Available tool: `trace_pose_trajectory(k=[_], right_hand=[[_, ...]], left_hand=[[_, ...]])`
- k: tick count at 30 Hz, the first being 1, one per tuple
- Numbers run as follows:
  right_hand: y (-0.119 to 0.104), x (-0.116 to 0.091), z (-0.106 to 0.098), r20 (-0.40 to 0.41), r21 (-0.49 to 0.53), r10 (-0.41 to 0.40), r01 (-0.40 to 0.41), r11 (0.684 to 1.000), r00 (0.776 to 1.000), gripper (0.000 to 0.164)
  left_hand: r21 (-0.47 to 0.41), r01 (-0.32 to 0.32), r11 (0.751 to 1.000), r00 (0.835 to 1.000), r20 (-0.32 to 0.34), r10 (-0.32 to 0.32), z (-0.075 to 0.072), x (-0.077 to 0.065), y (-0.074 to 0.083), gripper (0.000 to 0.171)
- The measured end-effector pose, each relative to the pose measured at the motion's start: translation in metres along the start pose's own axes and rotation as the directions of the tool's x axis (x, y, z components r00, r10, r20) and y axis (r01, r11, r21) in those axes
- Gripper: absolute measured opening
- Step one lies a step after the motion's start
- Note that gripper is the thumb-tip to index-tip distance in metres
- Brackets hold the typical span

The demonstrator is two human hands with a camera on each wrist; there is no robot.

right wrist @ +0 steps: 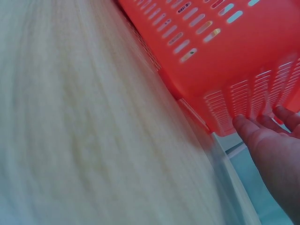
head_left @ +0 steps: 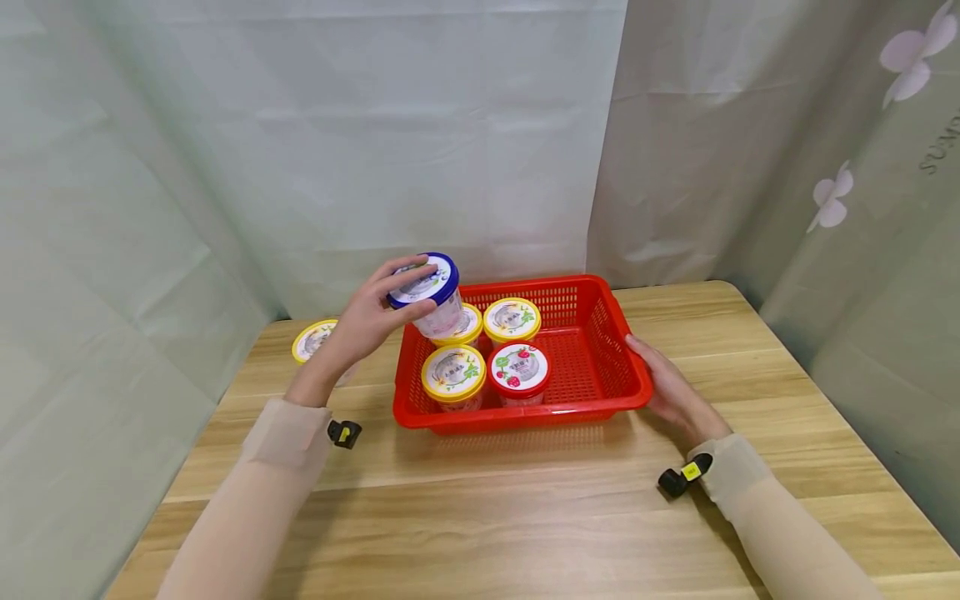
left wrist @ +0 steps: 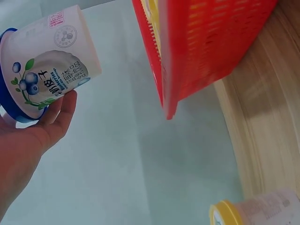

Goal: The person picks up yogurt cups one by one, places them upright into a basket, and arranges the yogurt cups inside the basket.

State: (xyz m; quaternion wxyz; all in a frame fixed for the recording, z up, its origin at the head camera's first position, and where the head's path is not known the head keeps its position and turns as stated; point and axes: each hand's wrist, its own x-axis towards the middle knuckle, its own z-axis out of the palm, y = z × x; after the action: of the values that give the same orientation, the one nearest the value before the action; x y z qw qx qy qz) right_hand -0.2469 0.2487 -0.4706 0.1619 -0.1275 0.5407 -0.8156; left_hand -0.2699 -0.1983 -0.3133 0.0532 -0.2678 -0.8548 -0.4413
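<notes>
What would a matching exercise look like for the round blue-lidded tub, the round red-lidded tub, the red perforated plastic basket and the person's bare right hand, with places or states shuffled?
Things:
1. Round blue-lidded tub
2. Round red-lidded tub
3. Red perforated plastic basket
4. Bare right hand

Places or states:
A. At the basket's right end
B. Open at the top and partly filled
C. Held by the left hand
D. Inside the basket, beside a round yellow-lidded tub

Pairs: 1-C, 2-D, 3-B, 4-A
</notes>
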Motion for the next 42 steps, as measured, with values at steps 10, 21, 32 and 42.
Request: trace_pose_trajectory(k=[10,21,32,42], right_hand=[[0.000,-0.001,-0.001,0.003,0.007,0.010,-0.010,1.000,1.000,0.040],[-0.001,-0.001,0.000,0.006,-0.021,0.007,-0.007,1.000,1.000,0.039],[0.001,-0.002,-0.002,0.011,0.006,0.006,-0.006,1.000,1.000,0.040],[0.001,-0.002,-0.001,0.004,-0.007,0.016,-0.016,1.000,1.000,0.040]], left_hand=[[-0.042,-0.076,0.996,0.997,-0.025,0.075,0.008,0.018,0.008,0.051],[-0.072,-0.063,0.995,0.998,0.009,0.064,0.018,0.031,0.013,0.050],[-0.045,-0.060,0.997,0.997,0.035,0.062,0.028,0.048,0.019,0.051],[-0.051,-0.055,0.997,0.997,0.052,0.057,0.038,0.055,0.024,0.051]])
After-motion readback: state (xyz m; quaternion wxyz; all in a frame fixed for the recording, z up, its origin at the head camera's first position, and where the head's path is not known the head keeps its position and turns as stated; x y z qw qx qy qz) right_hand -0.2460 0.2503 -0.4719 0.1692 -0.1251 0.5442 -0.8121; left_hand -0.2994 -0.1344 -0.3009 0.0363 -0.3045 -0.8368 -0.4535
